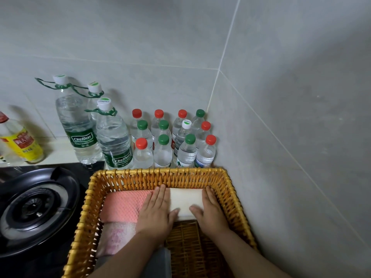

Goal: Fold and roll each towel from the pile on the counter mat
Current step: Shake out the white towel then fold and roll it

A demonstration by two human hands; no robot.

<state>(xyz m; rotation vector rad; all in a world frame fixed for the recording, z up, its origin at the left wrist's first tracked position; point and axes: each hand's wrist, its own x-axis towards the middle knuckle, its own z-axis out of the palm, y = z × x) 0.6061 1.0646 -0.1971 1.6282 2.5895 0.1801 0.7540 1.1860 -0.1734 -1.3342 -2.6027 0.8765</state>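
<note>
Rolled white towel [186, 199] at the back of the woven yellow wicker basket [156, 171], beside a coral waffle-textured towel [124, 205]. Left hand [155, 209] and right hand [208, 209] press its ends, fingers straight. Best seated snug, with even pressure, so the roll likely stays tight.

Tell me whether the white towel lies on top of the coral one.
No, the white towel lies beside the coral towel, to its right, in the wicker basket.

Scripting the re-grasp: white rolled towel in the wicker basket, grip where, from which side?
Take the white rolled towel by its left and right sides, from above, as the left hand and right hand do. The far wall of the wicker basket and the coral textured towel block other approaches.
</note>
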